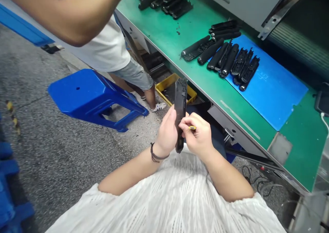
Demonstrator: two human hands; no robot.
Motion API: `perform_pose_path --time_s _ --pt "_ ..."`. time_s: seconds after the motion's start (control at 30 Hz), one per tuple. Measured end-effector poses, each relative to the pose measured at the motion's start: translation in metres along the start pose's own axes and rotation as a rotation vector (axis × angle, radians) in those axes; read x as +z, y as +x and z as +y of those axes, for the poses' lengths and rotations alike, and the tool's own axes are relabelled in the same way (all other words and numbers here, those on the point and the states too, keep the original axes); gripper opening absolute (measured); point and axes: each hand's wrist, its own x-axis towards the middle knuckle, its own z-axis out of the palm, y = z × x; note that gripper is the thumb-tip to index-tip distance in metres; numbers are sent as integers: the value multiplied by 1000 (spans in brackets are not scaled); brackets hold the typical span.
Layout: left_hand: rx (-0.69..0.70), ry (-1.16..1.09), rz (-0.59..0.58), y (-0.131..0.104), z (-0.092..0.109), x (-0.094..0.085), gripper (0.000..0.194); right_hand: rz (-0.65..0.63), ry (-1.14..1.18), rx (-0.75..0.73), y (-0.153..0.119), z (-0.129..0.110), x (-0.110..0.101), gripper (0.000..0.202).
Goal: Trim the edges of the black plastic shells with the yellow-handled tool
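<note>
A long black plastic part [181, 99] stands nearly upright above my lap, its ragged end at the top. My left hand [167, 132], with a dark cord bracelet at the wrist, is wrapped round its left side. At the part's right side, my right hand [196, 132] pinches a small yellow tool [192, 127] against or very near the edge. The tool's tip is hidden by the fingers and the part.
Similar black parts [230, 60] lie in groups on the green table [159, 27], some on a blue sheet [277, 96]. A blue stool [79, 89], a yellow bin [162, 85] and another person [110, 48] are at the left and ahead.
</note>
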Motion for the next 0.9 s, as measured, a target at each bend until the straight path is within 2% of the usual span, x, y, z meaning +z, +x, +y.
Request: perform_pose_path --time_s 0.07,0.13,0.17,0.2,0.3,0.4,0.43,0.5,0.63,0.73,0.8,0.9 --pt "-88 -76 -47 1 5 1 39 113 87 57 -2 1 0 18" --pt "-155 -161 -54 5 10 -1 42 172 93 44 -6 1 -3 8" --pt "-180 -200 -37 8 13 -3 42 156 64 1 -9 2 -6 4" --pt "-204 -235 -5 11 16 -6 42 108 31 -65 -12 4 -8 10" --pt "-274 -323 105 20 20 -15 41 -117 -74 -322 -22 11 -15 20" --pt "-291 -361 154 24 18 -18 38 -193 -310 -517 -32 19 -14 9" --pt "-286 -365 158 25 17 -17 38 -190 -394 -545 -35 20 -13 3" --pt "-279 -361 146 24 15 -14 39 -185 -491 -558 -39 20 -10 6" --pt "-266 -314 46 21 17 -7 41 -198 -429 -513 -46 9 -10 11" --pt "-280 -287 -74 20 17 -8 42 -142 -288 -468 -50 -8 -18 12" --pt "-293 -288 -129 19 14 -13 44 -40 -264 -498 -44 -19 -26 13" --pt "-272 -296 -144 16 6 -22 44 155 -405 -518 -12 -21 -35 20"
